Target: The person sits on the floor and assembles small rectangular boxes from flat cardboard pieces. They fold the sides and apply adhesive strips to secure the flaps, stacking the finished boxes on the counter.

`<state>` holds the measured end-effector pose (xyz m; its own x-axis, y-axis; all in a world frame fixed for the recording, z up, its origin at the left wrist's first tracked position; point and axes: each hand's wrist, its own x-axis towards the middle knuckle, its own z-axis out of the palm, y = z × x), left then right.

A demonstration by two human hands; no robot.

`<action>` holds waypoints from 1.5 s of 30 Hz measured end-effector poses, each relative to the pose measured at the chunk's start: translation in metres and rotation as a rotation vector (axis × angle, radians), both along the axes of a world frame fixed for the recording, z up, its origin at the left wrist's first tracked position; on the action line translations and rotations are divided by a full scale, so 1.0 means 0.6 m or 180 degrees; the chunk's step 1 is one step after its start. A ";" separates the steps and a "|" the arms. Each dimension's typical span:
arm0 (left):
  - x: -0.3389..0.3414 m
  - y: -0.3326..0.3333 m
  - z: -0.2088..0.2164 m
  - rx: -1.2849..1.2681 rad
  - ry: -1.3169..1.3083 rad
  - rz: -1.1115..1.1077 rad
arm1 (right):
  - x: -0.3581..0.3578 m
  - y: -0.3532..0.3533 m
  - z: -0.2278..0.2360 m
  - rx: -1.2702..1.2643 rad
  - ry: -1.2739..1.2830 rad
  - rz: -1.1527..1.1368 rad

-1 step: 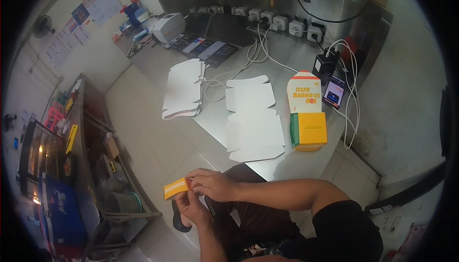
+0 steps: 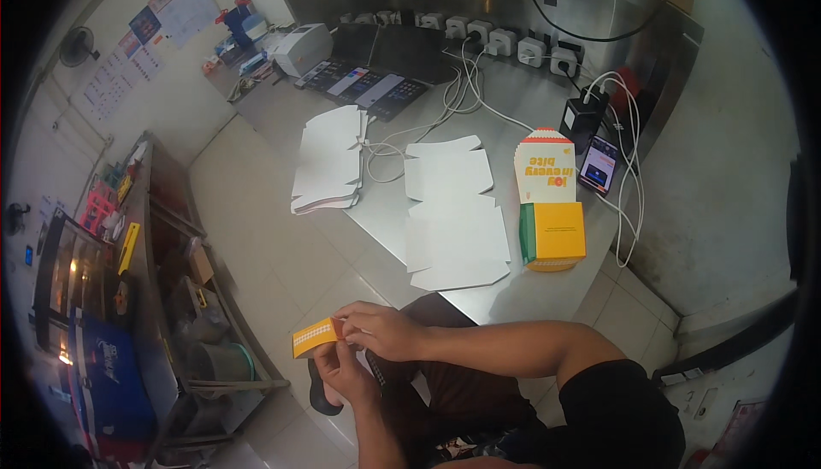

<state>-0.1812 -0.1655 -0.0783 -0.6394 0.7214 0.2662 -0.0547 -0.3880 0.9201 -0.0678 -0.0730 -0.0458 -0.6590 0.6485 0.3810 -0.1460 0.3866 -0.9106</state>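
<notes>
Over my lap, to the left of the table, both hands hold a small yellow carton (image 2: 313, 338) with a white pattern along its side and a reddish end. My left hand (image 2: 349, 377) grips it from below, fingers closed on its lower edge. From the right, my right hand (image 2: 382, 330) reaches across with its fingers closed on the reddish end. The carton's underside and some fingertips are hidden. On the table nearest my hands lies an unfolded white carton blank (image 2: 456, 238). Right of it stands a folded yellow carton (image 2: 558, 231) with a green side, below a stack of printed white flaps (image 2: 546, 170).
A stack of white blanks (image 2: 327, 159) lies on the metal table (image 2: 376, 225). White cables (image 2: 462, 93), a phone (image 2: 599, 164), a flat black device (image 2: 362, 84) and a white printer (image 2: 304, 50) lie farther back. A shelf unit (image 2: 184, 212) and a blue bag (image 2: 111, 383) stand left.
</notes>
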 end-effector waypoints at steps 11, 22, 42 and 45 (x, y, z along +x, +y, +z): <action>-0.001 -0.016 -0.004 -0.0090 -0.0275 0.0057 | 0.001 0.008 0.000 0.0423 -0.0408 -0.0256; -0.057 -0.078 0.004 0.0034 -0.0164 -0.0281 | -0.006 0.075 -0.024 -0.2218 -0.0311 -0.0801; -0.042 -0.047 0.005 -0.0858 -0.0499 0.0368 | -0.025 -0.020 0.009 -0.3121 -0.0088 0.0752; -0.050 -0.034 -0.007 -0.1222 -0.1047 -0.0009 | -0.025 -0.015 0.031 -0.2039 -0.0615 0.0526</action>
